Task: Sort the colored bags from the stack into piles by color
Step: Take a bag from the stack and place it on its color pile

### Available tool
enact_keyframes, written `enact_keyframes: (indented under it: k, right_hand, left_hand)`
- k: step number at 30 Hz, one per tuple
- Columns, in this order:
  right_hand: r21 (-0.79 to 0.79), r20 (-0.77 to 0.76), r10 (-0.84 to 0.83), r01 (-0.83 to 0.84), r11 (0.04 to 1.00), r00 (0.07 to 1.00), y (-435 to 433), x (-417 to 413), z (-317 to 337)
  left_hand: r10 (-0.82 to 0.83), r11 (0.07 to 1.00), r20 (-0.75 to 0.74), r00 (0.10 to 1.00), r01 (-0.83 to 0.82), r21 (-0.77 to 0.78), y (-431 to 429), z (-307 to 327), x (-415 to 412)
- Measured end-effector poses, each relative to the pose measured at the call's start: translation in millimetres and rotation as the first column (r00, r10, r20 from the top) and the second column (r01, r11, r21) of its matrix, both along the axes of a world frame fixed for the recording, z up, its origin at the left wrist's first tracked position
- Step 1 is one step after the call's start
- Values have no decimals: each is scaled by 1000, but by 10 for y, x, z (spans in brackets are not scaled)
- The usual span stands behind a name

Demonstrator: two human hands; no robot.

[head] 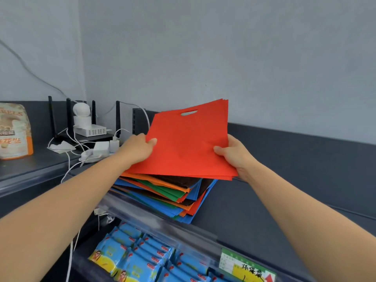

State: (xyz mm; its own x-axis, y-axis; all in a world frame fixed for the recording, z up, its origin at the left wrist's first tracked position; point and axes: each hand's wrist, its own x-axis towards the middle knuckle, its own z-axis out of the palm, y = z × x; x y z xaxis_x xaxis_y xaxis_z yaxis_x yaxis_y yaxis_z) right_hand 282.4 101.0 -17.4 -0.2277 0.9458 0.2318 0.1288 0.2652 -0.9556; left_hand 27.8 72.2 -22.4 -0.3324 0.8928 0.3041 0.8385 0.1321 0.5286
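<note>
One handful of red bags lifted, no sorted piles in sight yet.
Nearest, under the shelf edge, sit blue packets [130, 255]; above them the mixed stack [168, 190] of blue, orange, green and brown bags lies on the dark shelf [264, 200], and looks barely begun. Just over it the left hand [140, 148] and right hand [234, 153] hold several red bags [189, 143] by opposite edges, fingers pinching them, thumbs on top. Beyond, a small white camera [81, 111] stands by the wall.
</note>
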Motion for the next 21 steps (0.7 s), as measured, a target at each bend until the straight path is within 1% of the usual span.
enact_keyframes:
  k: [2,3,4,5,6,7,8,9,11,13,15,16,18,21]
  right_hand:
    - [30,-81,29,-27,999,996,-51,90,18]
    - [37,-114,28,-23,999,993,-65,143,21]
    - [45,-133,10,-4,999,991,-81,199,23]
    - [48,-142,-15,22,999,990,-102,261,21]
    - [44,-153,-45,52,998,987,-120,327,11]
    - [32,-167,-74,80,996,983,-150,395,2]
    - [23,-177,-103,109,994,979,-192,461,-6]
    - [19,-176,-134,139,990,975,-249,517,-10]
    - [36,-91,-249,253,967,964,-360,611,-21]
    - [92,30,-430,426,900,902,-418,722,-58]
    - [126,82,-572,561,818,816,-466,877,-116]
    - [133,104,-617,604,786,780,-494,970,-152]
    - [151,148,-674,657,739,724,-570,1166,-212]
    - [153,147,-724,707,690,674,-733,1449,-257]
  left_hand:
    - [6,1000,206,978,0,-30,18,20,45]
    - [-23,1000,346,938,28,-9,27,34,72]
    - [-72,997,490,869,58,43,45,49,96]
    - [-131,990,602,788,76,116,45,63,134]
    - [-179,980,668,722,75,183,48,74,182]
    - [-214,969,689,692,62,239,49,79,239]
    - [-239,956,680,694,44,291,48,80,313]
    - [-261,936,649,715,24,351,43,78,402]
    - [-307,879,562,768,3,476,13,56,599]
    - [-356,834,515,780,16,552,-14,28,797]
    - [-406,816,528,746,36,577,-26,3,981]
    - [-422,813,534,733,45,581,-36,-2,1069]
    - [-451,810,525,721,84,580,-63,-19,1244]
    - [-512,806,492,704,196,559,-91,-76,1511]
